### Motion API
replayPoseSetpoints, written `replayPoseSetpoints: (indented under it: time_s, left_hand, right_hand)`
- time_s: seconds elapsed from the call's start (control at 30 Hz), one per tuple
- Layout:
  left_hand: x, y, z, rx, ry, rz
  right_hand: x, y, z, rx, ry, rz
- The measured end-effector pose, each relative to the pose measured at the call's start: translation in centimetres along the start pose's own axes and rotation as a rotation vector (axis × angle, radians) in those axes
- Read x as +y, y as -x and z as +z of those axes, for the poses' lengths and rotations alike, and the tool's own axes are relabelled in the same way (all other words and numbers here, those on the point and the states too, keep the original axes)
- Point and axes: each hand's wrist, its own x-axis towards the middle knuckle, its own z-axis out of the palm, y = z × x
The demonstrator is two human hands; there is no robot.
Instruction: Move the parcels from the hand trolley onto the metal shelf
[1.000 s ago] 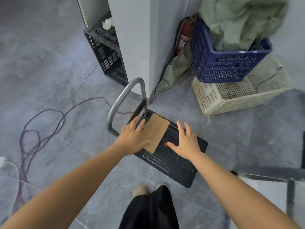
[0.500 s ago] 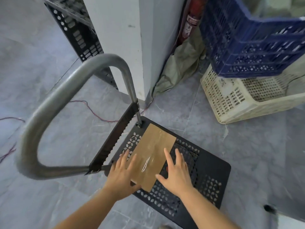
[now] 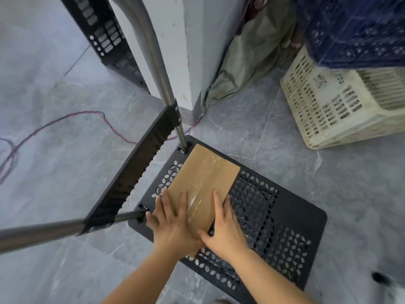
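Item: one parcel [image 3: 202,189] on trolley [image 3: 285,229], both our hands on it.

We lay our left hand [image 3: 173,224] flat across the parcel's near left part, fingers spread, and our right hand [image 3: 223,229] on its near right edge, thumb pointing in toward the left hand; both press on the cardboard, neither hand has closed round it. The parcel is flat, brown, taped down the middle with clear tape, and lies on the black perforated deck, far corner close to the foot of the handle [image 3: 153,62]. Containers: a cream crate [image 3: 333,106] on the floor [image 3: 54,172] to the right, contents hidden; a blue crate [image 3: 355,31] stacked on it, blurred, contents not readable; a black perforated crate [image 3: 105,38] behind the pillar [image 3: 197,51]. An olive sack [image 3: 247,55] slumps against the pillar. A wire [image 3: 65,121] trails over the floor at left.
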Motion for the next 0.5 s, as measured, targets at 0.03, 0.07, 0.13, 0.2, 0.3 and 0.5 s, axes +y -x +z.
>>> replayPoseSetpoints:
  time_s: [0.03,0.07,0.13,0.2,0.3,0.5]
  left_hand:
    - [0.2,0.0,0.0,0.009,0.006,-0.012]
    - [0.4,0.0,-0.1,0.012,0.025,-0.024]
    - [0.3,-0.2,0.1,0.074,0.023,-0.021]
    - [0.2,-0.4,-0.3,0.173,0.002,-0.003]
    - [0.0,-0.2,-1.0,0.106,0.047,-0.018]
    - [1.0,1.7,-4.2,0.096,0.113,-0.042]
  right_hand:
    - [-0.1,0.0,0.1,0.002,-0.013,-0.003]
    - [-0.1,-0.1,0.1,0.004,-0.025,-0.006]
    - [0.1,-0.1,0.1,0.006,-0.035,-0.016]
    - [0.4,0.0,-0.2,0.007,-0.033,-0.033]
    - [0.6,0.4,-0.8,0.023,-0.014,-0.075]
    - [-0.1,1.8,-3.9,0.05,0.008,-0.08]
